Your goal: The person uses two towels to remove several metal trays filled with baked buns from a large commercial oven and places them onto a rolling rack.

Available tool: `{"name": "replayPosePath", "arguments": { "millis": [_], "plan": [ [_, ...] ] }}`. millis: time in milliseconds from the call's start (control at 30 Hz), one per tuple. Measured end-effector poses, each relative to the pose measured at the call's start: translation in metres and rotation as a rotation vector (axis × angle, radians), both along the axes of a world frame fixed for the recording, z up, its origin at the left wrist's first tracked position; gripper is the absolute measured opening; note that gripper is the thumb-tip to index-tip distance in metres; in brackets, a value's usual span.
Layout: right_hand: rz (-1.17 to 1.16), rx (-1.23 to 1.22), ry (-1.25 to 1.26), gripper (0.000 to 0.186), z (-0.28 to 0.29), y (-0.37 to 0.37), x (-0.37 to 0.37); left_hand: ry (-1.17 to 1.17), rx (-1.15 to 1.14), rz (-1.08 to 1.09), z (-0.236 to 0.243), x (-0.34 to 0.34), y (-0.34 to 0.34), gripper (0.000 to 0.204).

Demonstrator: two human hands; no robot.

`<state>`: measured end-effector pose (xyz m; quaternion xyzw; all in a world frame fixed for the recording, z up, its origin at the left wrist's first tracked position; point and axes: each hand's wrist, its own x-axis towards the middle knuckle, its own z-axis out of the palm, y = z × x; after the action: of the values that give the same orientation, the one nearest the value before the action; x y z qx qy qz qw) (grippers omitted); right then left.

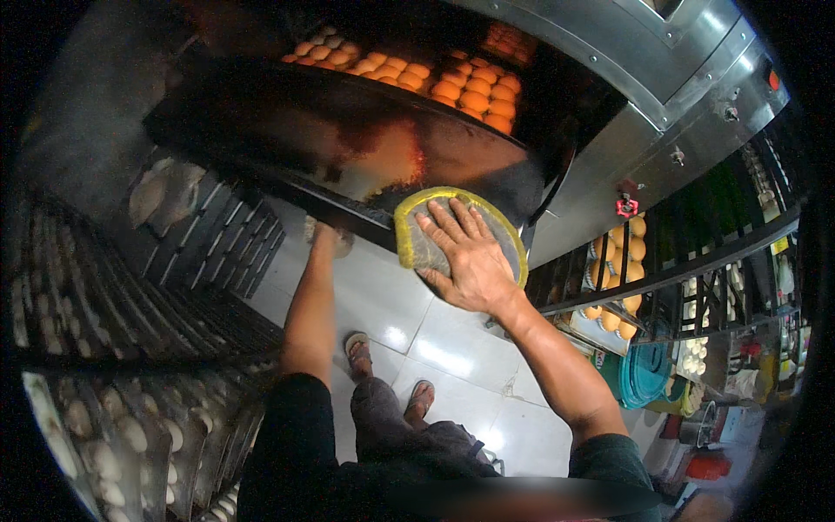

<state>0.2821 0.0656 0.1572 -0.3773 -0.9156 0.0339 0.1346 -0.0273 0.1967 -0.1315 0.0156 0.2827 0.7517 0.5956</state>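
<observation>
My right hand (465,257) lies on a round grey pad (507,244) with yellow edging, against the right end of the front of a big dark oven tray (287,130). Its fingers are stretched out over the pad, the thumb to the side. My left hand (326,233) is at the underside of the tray's front edge, by a greyish pad or cloth (342,246); its fingers are hidden. Several batches of orange-brown buns (474,91) sit behind the tray's dark lip, inside the oven.
Steel oven housing (670,61) with knobs frames the upper right. A rack of baked buns (631,270) stands right, above teal lidded tubs (648,374). Racks of pale dough pieces (130,431) crowd the left. A dark slatted rack (230,239) is left of my feet.
</observation>
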Motion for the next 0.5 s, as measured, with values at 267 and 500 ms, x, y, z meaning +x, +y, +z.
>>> {"name": "replayPosePath", "arguments": {
  "millis": [267,500],
  "plan": [
    [-0.024,-0.019,0.046,0.070,0.006,-0.006,-0.003,-0.021,-0.005,-0.041,0.025,0.014,-0.010,0.053],
    [-0.083,-0.228,0.293,0.071,0.012,-0.002,0.003,-0.006,-0.036,-0.091,0.033,0.014,-0.018,0.051]
  ]
}}
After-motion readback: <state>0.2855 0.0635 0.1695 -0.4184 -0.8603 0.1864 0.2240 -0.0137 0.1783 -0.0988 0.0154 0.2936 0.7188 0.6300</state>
